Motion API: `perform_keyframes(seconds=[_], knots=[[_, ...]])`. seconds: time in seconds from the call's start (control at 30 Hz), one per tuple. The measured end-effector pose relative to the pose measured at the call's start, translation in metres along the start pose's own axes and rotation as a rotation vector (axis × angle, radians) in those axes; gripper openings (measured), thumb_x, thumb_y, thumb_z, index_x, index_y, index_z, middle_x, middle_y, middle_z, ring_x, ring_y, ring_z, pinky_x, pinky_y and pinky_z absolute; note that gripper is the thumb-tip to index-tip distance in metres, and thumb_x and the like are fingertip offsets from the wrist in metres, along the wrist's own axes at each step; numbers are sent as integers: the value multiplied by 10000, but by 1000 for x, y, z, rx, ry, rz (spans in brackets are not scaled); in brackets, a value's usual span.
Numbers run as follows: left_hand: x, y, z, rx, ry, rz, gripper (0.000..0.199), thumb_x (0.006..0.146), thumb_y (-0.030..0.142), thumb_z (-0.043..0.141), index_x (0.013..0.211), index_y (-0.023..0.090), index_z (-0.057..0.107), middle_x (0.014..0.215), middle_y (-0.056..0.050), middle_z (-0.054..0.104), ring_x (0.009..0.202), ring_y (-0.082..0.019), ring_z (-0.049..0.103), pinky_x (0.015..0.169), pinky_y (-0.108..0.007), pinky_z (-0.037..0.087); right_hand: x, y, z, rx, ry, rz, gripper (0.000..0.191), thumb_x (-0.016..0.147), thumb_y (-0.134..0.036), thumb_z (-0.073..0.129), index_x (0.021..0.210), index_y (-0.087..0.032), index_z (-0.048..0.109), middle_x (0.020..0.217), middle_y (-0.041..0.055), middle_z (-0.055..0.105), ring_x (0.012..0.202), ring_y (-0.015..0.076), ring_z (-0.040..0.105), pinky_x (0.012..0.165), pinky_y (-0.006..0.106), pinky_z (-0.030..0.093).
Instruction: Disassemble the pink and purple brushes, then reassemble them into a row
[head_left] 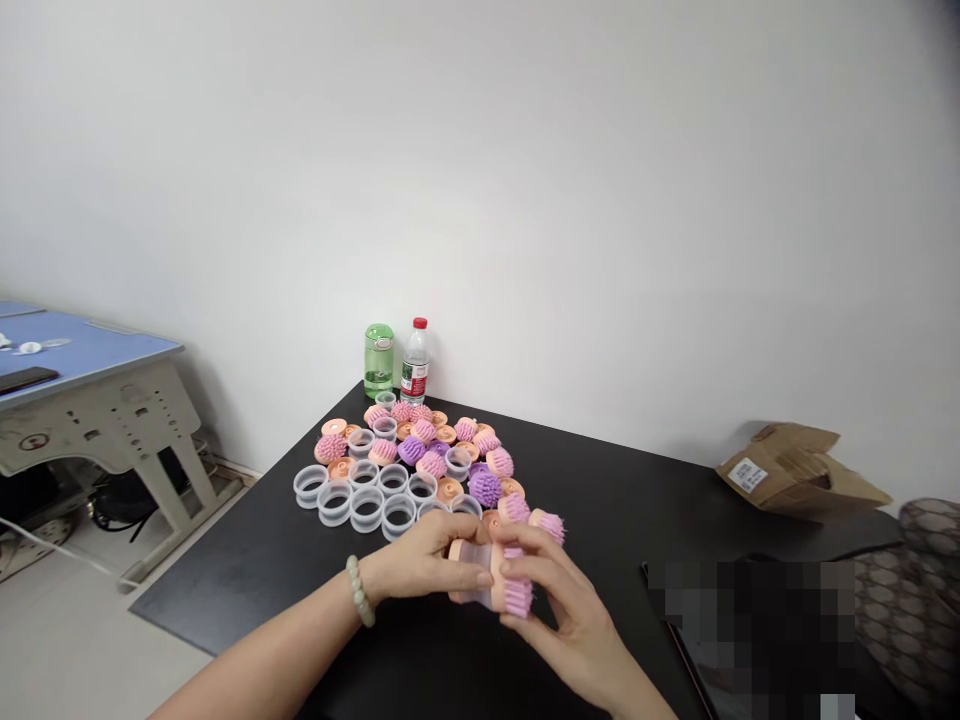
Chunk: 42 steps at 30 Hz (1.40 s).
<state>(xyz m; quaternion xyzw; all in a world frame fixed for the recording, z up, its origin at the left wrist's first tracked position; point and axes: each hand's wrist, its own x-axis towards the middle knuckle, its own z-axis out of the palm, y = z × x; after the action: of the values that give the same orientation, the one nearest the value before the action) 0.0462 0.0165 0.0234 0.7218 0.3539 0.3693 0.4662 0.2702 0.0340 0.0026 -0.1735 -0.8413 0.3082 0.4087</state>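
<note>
Over the near part of the black table, both hands hold one round scrub brush together. My left hand (420,560), with a bead bracelet on its wrist, is closed around the brush's clear plastic ring (474,558) and peach end. The fingers of my right hand (562,595) are wrapped about the pink bristle head (517,598). Beyond the hands lie several loose clear rings (367,508), pink bristle heads (501,462) and peach caps (450,490). A purple bristle head (485,488) sits among them. My fingers partly hide the brush's middle.
A green bottle (379,362) and a red-capped water bottle (415,365) stand at the table's far corner by the wall. A crumpled brown paper bag (802,475) lies at the right. Off to the left is a blue-topped desk (97,345).
</note>
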Motion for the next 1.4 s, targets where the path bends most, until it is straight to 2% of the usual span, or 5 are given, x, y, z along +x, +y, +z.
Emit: perform_keyframes(seconds=[0.17,0.7,0.83,1.1,1.4], knots=[[0,0,3,197,147,94,416,729,452,768,998,167,628,888,-7,606,770,-152,504,695,-249,379,-3,13,4,68,40,221,742,712,-632,747,1340,-299,534,1422,128,525,1323,347,496,1078,487,440],[1,-7,1,97,208,3,326,872,490,538,903,167,569,700,28,506,619,-132,443,594,-251,342,3,11,-2,-147,183,1,298,842,-191,693,1115,-291,628,1171,61,679,1102,239,650,953,365,523],[-1,-10,-10,41,293,19,383,910,515,519,1085,186,610,925,-26,595,829,-191,534,757,-306,412,3,13,-26,-187,190,270,348,804,-208,692,1126,-271,574,1172,64,634,1057,238,640,886,349,528],[0,-14,-9,-187,217,62,506,809,454,729,1225,226,553,1127,-59,580,991,-219,553,863,-341,442,1,10,-49,-378,-280,565,334,687,-147,666,999,-249,607,1090,27,632,1022,245,604,890,352,476],[1,-14,-4,-35,221,98,554,775,410,769,1232,222,518,1122,-62,545,932,-192,544,793,-311,461,0,20,-40,-528,-62,490,386,766,-200,653,1138,-288,599,1132,47,613,1069,263,564,865,382,510]])
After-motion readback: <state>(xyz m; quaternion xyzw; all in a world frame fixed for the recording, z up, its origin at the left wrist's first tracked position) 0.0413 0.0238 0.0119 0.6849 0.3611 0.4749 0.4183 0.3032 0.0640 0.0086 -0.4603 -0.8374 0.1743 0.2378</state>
